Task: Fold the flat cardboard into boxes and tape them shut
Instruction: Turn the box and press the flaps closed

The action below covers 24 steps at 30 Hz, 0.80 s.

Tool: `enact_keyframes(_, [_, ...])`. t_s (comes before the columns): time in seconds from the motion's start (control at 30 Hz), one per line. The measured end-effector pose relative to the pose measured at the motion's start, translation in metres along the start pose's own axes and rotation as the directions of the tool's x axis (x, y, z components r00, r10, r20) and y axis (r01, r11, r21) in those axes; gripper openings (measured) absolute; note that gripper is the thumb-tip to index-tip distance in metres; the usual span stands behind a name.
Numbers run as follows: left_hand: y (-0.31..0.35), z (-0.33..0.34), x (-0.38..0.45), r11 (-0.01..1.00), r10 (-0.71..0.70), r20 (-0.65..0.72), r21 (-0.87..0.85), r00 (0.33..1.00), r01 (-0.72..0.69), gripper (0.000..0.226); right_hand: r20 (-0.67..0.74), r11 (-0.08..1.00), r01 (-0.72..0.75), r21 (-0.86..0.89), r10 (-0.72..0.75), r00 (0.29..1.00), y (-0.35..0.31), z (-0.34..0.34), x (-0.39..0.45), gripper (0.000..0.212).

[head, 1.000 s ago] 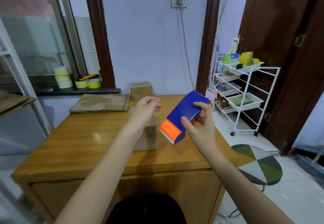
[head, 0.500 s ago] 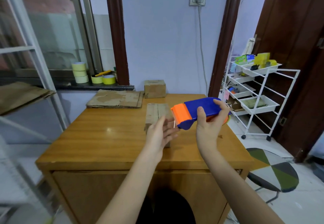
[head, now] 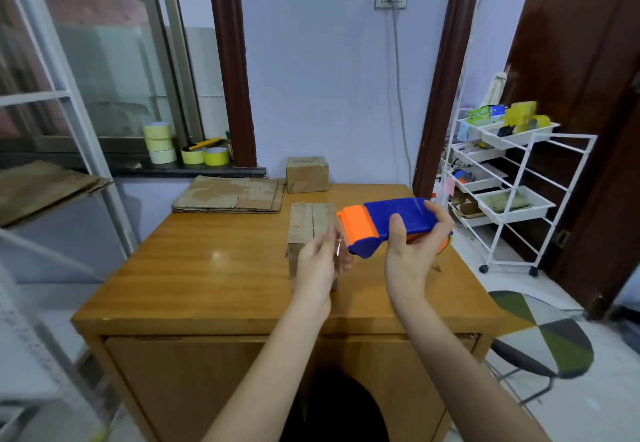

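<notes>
The right hand (head: 412, 254) wraps its grip round the blue-and-orange tape dispenser (head: 391, 223), held level above the bench (head: 194, 279). The left hand (head: 320, 265) pinches at the tape end by the orange nose — clear film, likely sticky and limp. The folded box (head: 310, 233) stands just behind the hands; it looks light and stiff — best steadied by its sides.

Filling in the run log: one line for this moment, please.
right hand: grips tape dispenser | left hand: pinches tape end at its blade | box: on table, top seam untaped
</notes>
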<state>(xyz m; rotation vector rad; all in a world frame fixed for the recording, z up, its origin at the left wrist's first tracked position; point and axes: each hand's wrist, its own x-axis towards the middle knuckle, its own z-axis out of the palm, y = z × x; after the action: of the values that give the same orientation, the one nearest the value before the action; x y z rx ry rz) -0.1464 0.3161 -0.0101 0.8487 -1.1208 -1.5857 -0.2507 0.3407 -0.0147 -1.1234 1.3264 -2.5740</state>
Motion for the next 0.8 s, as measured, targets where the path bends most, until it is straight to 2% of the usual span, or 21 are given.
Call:
enact_keyframes(0.13, [-0.001,0.001,0.001,0.993,0.08,-0.041,0.092,0.996,-0.076,0.031,-0.001,0.999,-0.039,0.019,0.039,0.999,-0.001,0.001,-0.002,0.051])
enact_keyframes(0.33, [-0.002,-0.004,0.007,0.987,0.045,-0.048,0.157,0.998,-0.037,0.03,0.04,0.996,-0.082,0.022,0.081,0.996,-0.001,0.005,-0.007,0.072])
enact_keyframes(0.5, [-0.004,-0.01,0.009,0.987,0.016,-0.097,0.163,0.995,0.0,0.026,0.075,0.997,-0.071,-0.021,0.072,0.995,-0.001,0.007,-0.01,0.062])
enact_keyframes(0.8, [0.006,-0.012,0.007,0.978,0.094,-0.094,0.194,0.991,-0.074,0.022,0.049,0.997,-0.078,0.017,0.077,0.996,-0.002,0.009,-0.005,0.058])
